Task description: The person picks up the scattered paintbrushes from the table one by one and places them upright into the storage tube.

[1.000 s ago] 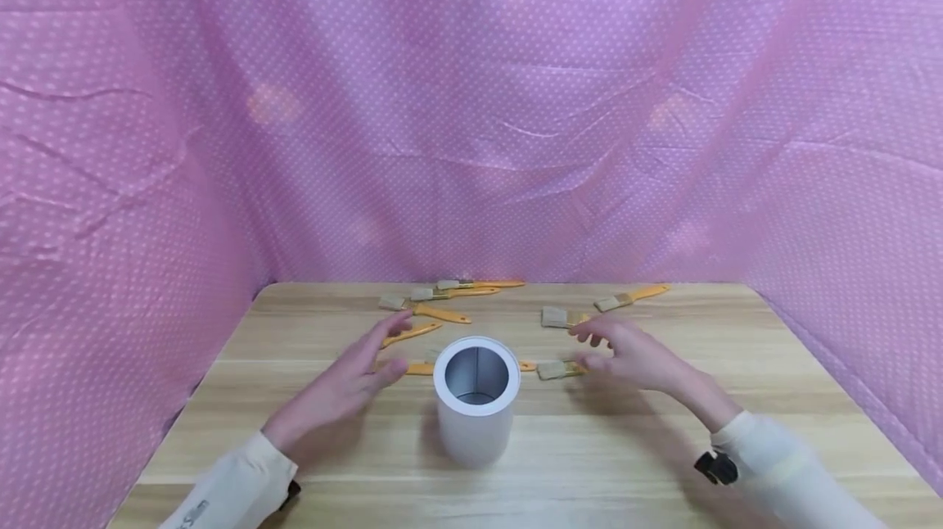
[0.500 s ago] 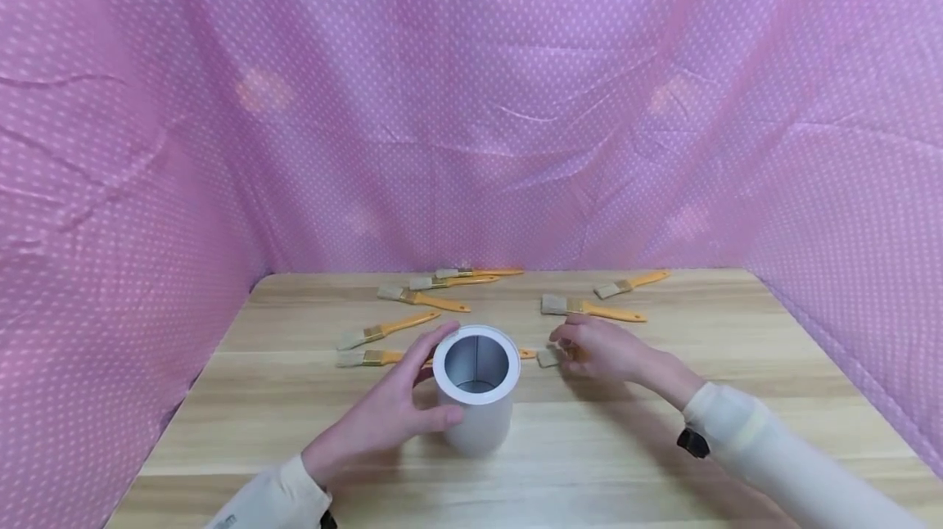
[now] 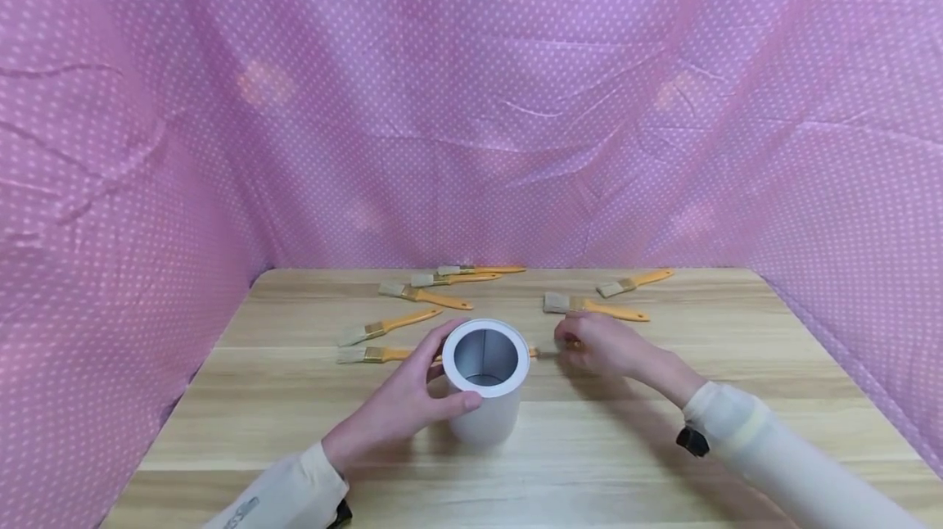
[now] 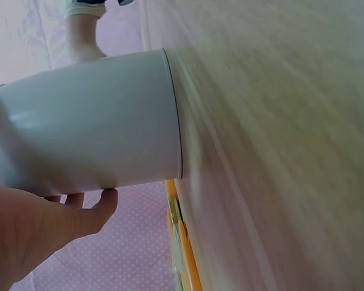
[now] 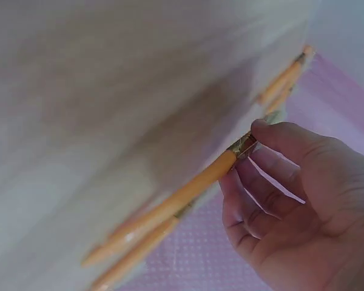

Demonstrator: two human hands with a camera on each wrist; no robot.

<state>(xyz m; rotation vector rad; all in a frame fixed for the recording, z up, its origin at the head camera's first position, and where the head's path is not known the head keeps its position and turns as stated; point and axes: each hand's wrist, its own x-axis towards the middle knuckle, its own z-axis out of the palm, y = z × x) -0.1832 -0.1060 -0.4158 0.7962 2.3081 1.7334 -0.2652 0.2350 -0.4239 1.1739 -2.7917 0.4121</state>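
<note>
A white cylindrical can stands upright on the table, its mouth showing a bare metal inside. My left hand grips its left side, the thumb in front and the fingers behind; in the left wrist view the fingertips of this hand lie against the can wall. To the right of the can, my right hand pinches a paintbrush around its metal ferrule. The right wrist view shows this brush's orange handle lying close along the table. Fingers cover part of its bristles.
A wide paintbrush lies just beyond my right hand, and another brush farther back. Several more lie at left, one brush partly behind the can. Pink dotted cloth hangs around the table.
My left hand has moved right and taken hold of the can, which has shifted slightly right. My right hand has come in and down onto the nearest right-hand paintbrush and pinches it.
</note>
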